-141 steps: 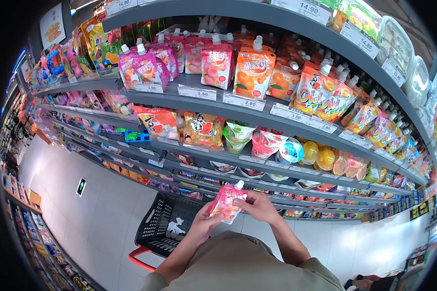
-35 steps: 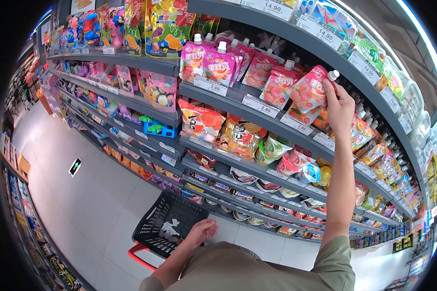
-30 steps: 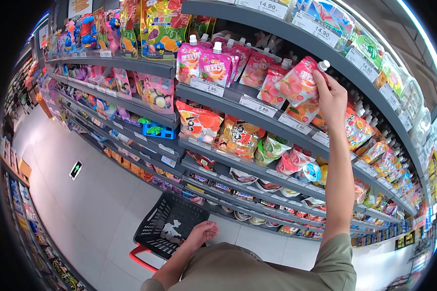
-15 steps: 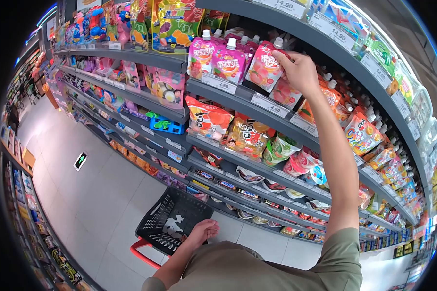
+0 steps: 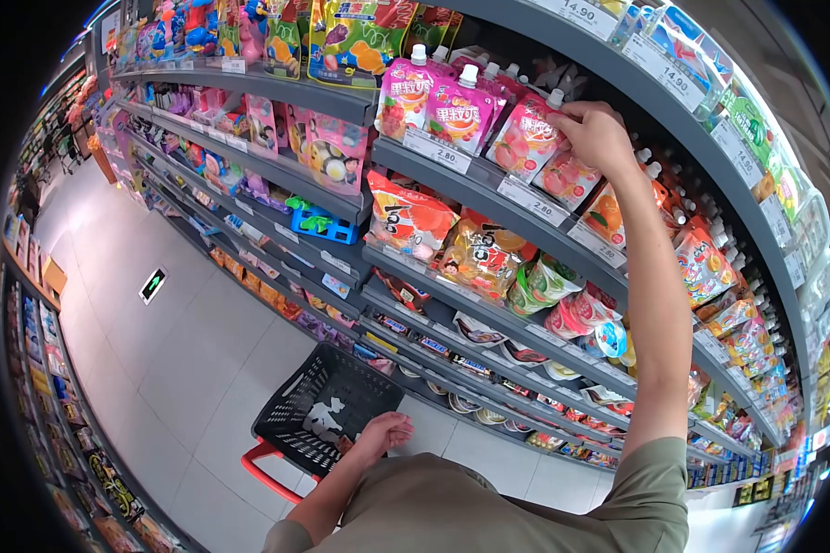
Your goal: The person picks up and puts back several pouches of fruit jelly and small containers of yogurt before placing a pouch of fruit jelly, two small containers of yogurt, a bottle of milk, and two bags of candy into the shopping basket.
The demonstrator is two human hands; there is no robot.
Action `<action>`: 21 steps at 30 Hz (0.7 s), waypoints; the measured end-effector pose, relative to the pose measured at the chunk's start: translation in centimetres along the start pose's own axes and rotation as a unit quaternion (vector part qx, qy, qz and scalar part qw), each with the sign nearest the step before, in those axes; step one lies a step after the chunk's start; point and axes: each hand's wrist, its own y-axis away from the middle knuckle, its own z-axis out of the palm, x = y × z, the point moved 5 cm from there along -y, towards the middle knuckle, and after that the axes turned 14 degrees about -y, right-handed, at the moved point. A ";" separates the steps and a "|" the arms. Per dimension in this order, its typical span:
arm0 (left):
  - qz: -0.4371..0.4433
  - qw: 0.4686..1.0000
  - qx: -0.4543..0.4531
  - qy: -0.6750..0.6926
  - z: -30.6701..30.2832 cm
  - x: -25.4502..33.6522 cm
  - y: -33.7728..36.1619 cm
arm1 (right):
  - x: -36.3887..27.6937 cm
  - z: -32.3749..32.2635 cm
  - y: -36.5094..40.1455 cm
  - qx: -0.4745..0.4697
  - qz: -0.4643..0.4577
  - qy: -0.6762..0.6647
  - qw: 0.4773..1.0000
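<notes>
— Why does the right hand (image 5: 598, 138) pinch the pouch (image 5: 524, 140) by its cap?
— Probably so it stands upright at the shelf (image 5: 484, 181) front edge. The left hand (image 5: 386, 430) is at the basket (image 5: 281, 415) rim; gripping or not, I cannot tell.

Single head-worn view, fisheye. Looks forward and down along the shelves (image 5: 452, 184). Close to the raised right hand (image 5: 599, 138); basket (image 5: 327, 415) and floor (image 5: 157, 350) lie farther below.
</notes>
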 end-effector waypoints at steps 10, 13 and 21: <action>0.001 1.000 -0.011 -0.007 0.5 0.4 -0.8 | 1.0 -0.5 0.1 0.016 -0.043 0.062 0.997; -0.010 1.000 -0.008 -0.013 0.4 0.2 -0.8 | -0.3 -0.9 1.3 0.054 -0.071 0.085 0.992; -0.010 1.000 -0.008 -0.024 -0.1 -0.1 -0.8 | -1.3 -1.1 4.0 0.093 -0.076 0.019 0.993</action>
